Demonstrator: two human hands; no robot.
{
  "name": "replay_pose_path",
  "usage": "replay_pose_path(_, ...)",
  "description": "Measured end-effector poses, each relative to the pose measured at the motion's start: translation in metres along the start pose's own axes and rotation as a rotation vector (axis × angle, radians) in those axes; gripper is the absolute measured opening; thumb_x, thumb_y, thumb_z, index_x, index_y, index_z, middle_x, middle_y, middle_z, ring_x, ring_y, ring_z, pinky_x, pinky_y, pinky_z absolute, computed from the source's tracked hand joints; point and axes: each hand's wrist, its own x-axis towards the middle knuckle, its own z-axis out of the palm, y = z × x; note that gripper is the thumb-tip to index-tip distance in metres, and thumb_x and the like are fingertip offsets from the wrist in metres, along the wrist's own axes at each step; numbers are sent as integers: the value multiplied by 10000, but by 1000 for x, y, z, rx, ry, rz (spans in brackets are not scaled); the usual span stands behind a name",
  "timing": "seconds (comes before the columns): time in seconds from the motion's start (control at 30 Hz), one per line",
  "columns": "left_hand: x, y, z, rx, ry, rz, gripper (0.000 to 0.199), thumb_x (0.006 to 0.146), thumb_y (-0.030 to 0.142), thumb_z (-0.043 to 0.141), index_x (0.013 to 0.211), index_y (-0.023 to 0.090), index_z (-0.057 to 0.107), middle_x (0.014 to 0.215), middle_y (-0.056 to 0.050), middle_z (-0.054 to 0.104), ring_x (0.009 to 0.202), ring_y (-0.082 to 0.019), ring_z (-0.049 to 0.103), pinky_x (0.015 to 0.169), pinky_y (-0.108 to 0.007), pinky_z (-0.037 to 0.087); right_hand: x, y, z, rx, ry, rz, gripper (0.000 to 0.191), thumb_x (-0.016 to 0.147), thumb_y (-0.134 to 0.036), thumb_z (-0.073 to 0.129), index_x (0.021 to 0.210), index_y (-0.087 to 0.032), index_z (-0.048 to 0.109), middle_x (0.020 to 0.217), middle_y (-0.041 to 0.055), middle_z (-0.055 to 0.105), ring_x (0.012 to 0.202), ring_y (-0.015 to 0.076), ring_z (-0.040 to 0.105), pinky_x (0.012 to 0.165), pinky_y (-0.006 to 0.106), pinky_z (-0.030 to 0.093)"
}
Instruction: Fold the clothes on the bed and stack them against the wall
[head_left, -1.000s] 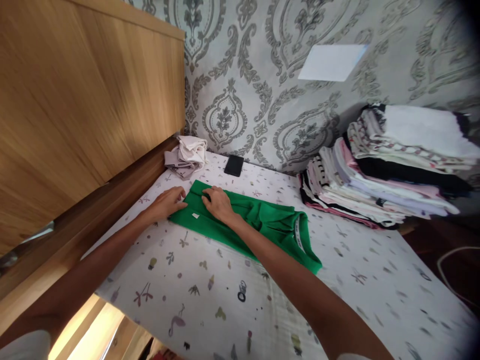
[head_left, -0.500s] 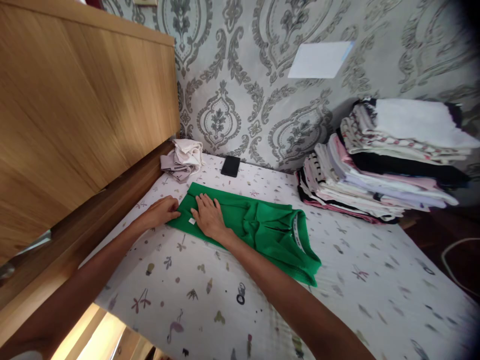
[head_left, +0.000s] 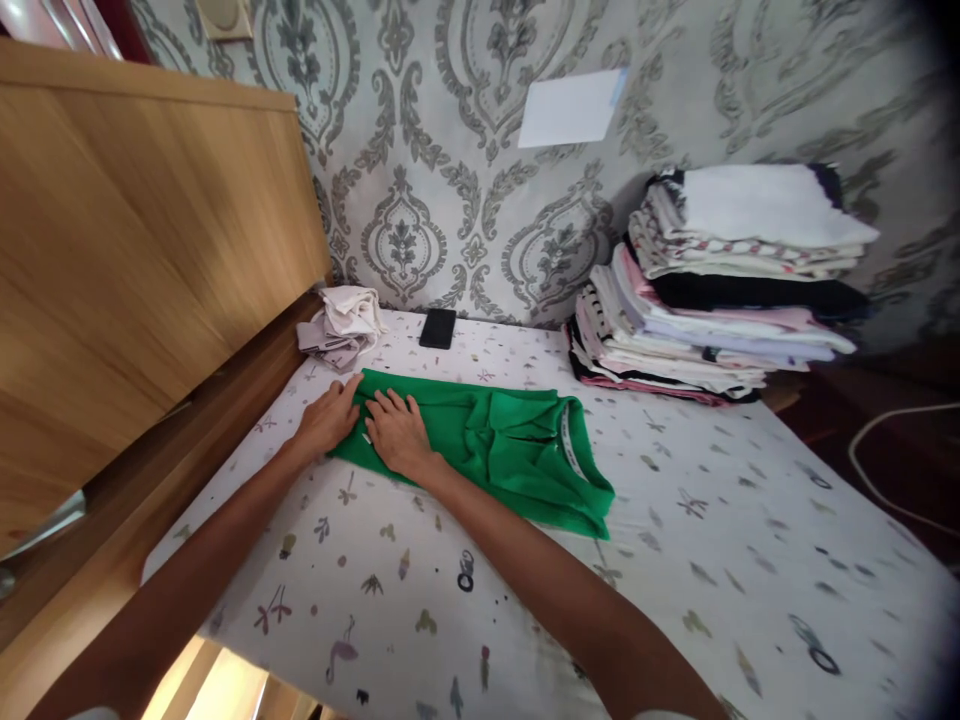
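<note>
A green garment (head_left: 517, 450) lies folded into a long strip on the white patterned sheet (head_left: 405, 620), its collar end to the right and partly rumpled. My right hand (head_left: 397, 430) rests flat on its left part, fingers spread, beside a small white label (head_left: 367, 438). At the garment's left end is my left hand (head_left: 328, 415), its fingers bent together at the edge; whether cloth is pinched between them is hard to make out.
A tall stack of folded clothes (head_left: 720, 310) stands at the back right against the wall. A black phone-like object (head_left: 438, 328) and a crumpled pale cloth (head_left: 345, 322) lie at the back. Wooden furniture (head_left: 150, 220) borders the left side.
The view has shifted, so the surroundings appear moved left. My left hand has moved up along the garment's left edge, toward its far corner. My right hand stays flat on the cloth.
</note>
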Motion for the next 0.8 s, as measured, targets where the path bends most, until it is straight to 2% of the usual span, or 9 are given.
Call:
replay_pose_path(0.1,-1,16,0,90,55,-83,512,995,303,306,1492,210,383,1247,-169,601,1036,-302,665,766,-367,481,0,1,-1,9,14,-5,376,1035,-301,372,1334,-195,575,1515,90,502,1437,270,367,1177,521,244)
replay_pose_path(0.17,3,25,0,97,83,-155,519,1011,385,276,1457,157,412,1227,-203,630,1027,-336,673,772,-397,486,0,1,-2,17,13,-8,374,1030,-293,380,1333,-186,572,1509,95,507,1435,276,366,1178,531,238)
replay_pose_path(0.3,19,33,0,118,44,-283,595,989,522,280,1276,63,526,1043,-259,711,975,-384,690,758,-431,490,0,1,-4,47,5,1,372,1016,-256,399,1334,-155,563,1502,110,510,1438,282,362,1181,539,230)
replay_pose_path(0.47,33,27,2,105,26,-308,410,954,477,365,1039,173,626,1015,-215,731,945,-347,698,697,-384,477,0,3,-6,152,37,21,391,977,-186,436,1350,-110,530,1463,146,537,1414,278,399,1193,508,208)
replay_pose_path(0.57,36,29,-8,48,86,-272,325,933,445,419,991,206,631,998,-164,736,957,-333,688,688,-368,469,5,7,-10,393,167,143,389,1000,-197,383,1353,-111,520,1397,136,591,1322,218,506,1157,383,301)
replay_pose_path(0.63,37,40,-20,36,136,-218,305,926,428,440,1008,202,627,984,-157,733,958,-342,682,697,-376,470,11,14,-14,656,268,299,397,1027,-240,329,1361,-133,515,1381,118,608,1276,170,549,1091,300,380)
replay_pose_path(0.7,35,61,-32,70,174,-151,303,929,405,443,1052,190,617,968,-164,728,948,-347,680,719,-388,473,15,22,-17,890,320,429,448,1052,-282,230,1388,-144,491,1388,122,607,1259,148,573,1018,273,447)
replay_pose_path(0.8,31,106,-43,151,169,-62,327,937,376,435,1136,167,587,957,-182,726,938,-354,683,754,-408,476,10,37,-21,1076,313,489,620,1046,-287,-24,1468,-130,403,1376,151,614,1197,141,634,893,277,523)
